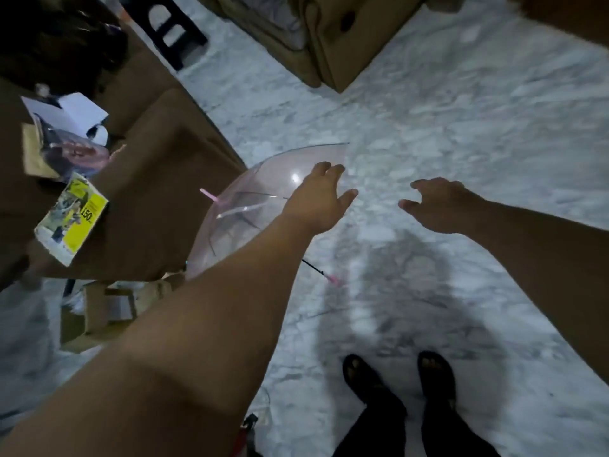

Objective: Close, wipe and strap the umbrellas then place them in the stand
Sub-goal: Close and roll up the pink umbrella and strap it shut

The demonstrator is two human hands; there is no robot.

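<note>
**Inspector A:** The person is standing on a grey-veined marble floor (461, 127), both bare arms reaching forward and down. The left hand (318, 201) is hanging over the edge of a clear umbrella (263, 192), fingers spread and nearly straight, gripping nothing. Whether the fingertips are touching the canopy cannot be told; the frame is blurring there.

**Inspector B:** And the right hand (435, 206)?

**Inspector A:** It is hovering above bare floor, well apart from the umbrella, fingers loosely curled, thumb pointing toward the left hand — holding nothing.

**Inspector B:** Where is the umbrella lying?

**Inspector A:** It is lying open on the floor, canopy domed upward with a pink tint at the rim, just beside a brown sofa (158, 179) on the left. A pink tip (208, 194) is sticking out at the crown, and thin ribs are showing through the plastic. A dark rib with a pink end (334, 279) is poking out below the left forearm.

**Inspector B:** Surroundings?

**Inspector A:** A yellow printed box (71, 219) is leaning over the sofa's edge, with loose papers (71, 110) and other clutter behind it. Another brown sofa (329, 37) is standing at the top. A dark stool (171, 31) is showing at upper left. The person's feet, in dark sandals (398, 377), are showing at the bottom.
</note>
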